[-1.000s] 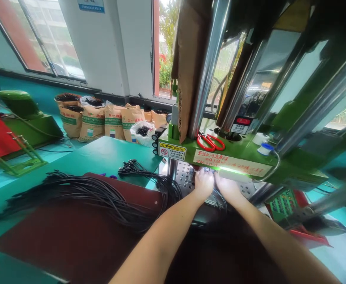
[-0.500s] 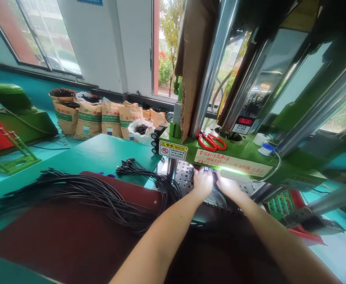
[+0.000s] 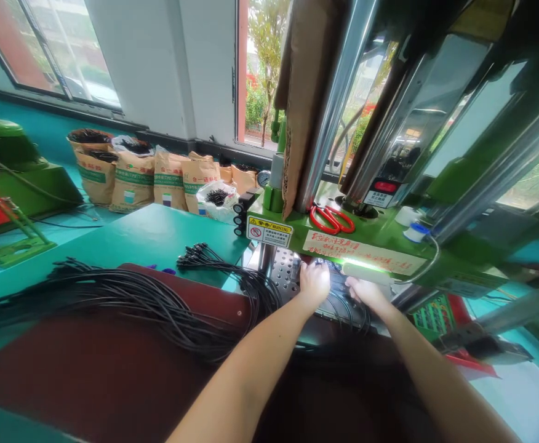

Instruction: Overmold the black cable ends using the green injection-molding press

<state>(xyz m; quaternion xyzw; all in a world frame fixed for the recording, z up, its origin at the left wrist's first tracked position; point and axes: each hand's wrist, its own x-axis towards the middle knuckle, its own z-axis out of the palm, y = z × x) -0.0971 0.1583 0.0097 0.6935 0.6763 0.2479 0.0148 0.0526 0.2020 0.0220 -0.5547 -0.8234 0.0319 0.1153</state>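
Observation:
Both hands reach under the green head of a press (image 3: 292, 209), over a metal mold (image 3: 336, 286) lit by a lamp. My left hand (image 3: 314, 280) rests at the left side of the mold with its fingers curled; what lies under them is hidden. My right hand (image 3: 364, 291) is at the mold's right side, fingertips pinched together at a black cable. Several thin black cables (image 3: 343, 307) curve out of the mold toward me. A large bundle of black cables (image 3: 126, 292) with connector ends lies to the left of the press.
Red-handled scissors (image 3: 331, 219) and a white-and-blue spool (image 3: 416, 232) sit on the press head. A brown board (image 3: 89, 357) covers part of the green table (image 3: 159, 231). Paper sacks (image 3: 133, 178) stand by the wall. A perforated metal plate (image 3: 283, 271) lies left of the mold.
My right hand has moved right and slightly down, away from my left hand, uncovering more of the mold and cables. My left hand stays nearly in place. The view has shifted slightly.

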